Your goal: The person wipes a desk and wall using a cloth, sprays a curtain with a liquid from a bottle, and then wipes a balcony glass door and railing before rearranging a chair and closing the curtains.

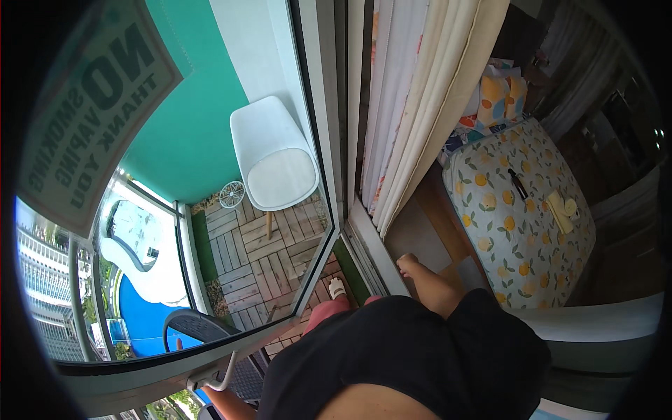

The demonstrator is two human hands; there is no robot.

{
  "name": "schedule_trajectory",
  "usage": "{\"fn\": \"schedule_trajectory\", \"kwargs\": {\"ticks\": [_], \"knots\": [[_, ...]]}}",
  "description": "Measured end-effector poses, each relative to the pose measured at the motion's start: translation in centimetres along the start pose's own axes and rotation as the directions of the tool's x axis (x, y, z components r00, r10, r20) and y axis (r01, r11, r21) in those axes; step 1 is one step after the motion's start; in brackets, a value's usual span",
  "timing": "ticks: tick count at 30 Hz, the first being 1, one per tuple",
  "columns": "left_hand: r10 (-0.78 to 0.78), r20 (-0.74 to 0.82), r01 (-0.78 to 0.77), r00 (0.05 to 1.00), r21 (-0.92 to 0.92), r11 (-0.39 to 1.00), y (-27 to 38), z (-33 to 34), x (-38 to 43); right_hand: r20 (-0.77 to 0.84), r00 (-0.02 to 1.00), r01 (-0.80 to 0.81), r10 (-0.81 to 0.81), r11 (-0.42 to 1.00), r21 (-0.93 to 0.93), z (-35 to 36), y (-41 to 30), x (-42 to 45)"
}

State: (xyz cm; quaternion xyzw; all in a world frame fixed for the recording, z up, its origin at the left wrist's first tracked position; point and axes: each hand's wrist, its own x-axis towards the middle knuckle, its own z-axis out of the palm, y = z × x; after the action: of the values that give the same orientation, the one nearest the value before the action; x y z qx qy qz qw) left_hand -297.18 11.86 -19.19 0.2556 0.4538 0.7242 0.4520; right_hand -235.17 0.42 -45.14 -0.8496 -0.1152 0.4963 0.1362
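Observation:
A glass door (294, 320) with a pale metal frame stands swung open, a lever handle (227, 374) on its lower-left part. My left hand (209, 392) is beside that handle, mostly hidden behind the frame; one fingertip shows through the glass, and its grip cannot be seen. My right hand (407, 265) is at the right, fingers curled, close to the door jamb (375, 247). Whether it touches the jamb cannot be told; nothing shows in it. Cream curtains (441, 100) hang above it. My foot in a white sandal (337, 287) rests near the threshold.
Beyond the glass are a white chair (281, 173), a small white wheel-shaped ornament (231, 194) and wood deck tiles (247, 252). A dark woven chair (247, 378) stands lower left. Indoors, a bed (499, 210) bears a dark bottle (517, 184) and yellow cloth (559, 212). A sign (105, 105) hangs on the glass.

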Motion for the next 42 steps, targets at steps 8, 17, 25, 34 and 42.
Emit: {"fn": "schedule_trajectory", "kwargs": {"ticks": [8,17,25,34,42], "knots": [[0.079,-0.293,-0.068,0.953,0.046,0.997,-1.2,4.4,3.4,-0.217,0.973,0.196,-0.072,0.752,0.629,-15.8,-8.3,5.8],[0.26,-0.621,-0.267,0.739,0.084,0.96,-0.3,1.3,-4.5,-0.182,0.974,0.193,-0.132,0.906,0.377,-29.1,-22.0,14.8],[0.163,-0.942,-0.517,0.293,-0.012,0.856,-7.4,12.8,-18.3,0.256,0.911,0.37,-0.324,0.914,-0.163,-34.9,-36.0,26.5],[0.224,-0.921,-0.824,0.318,-0.152,0.546,-6.6,21.8,-33.5,0.591,0.716,0.66,-0.371,0.635,-0.401,-32.5,-47.2,26.9],[0.228,-0.936,-0.845,0.268,-0.114,0.522,-10.9,33.0,-42.6,0.737,0.638,0.746,-0.225,0.417,-0.519,-30.5,-41.0,25.0]]}}
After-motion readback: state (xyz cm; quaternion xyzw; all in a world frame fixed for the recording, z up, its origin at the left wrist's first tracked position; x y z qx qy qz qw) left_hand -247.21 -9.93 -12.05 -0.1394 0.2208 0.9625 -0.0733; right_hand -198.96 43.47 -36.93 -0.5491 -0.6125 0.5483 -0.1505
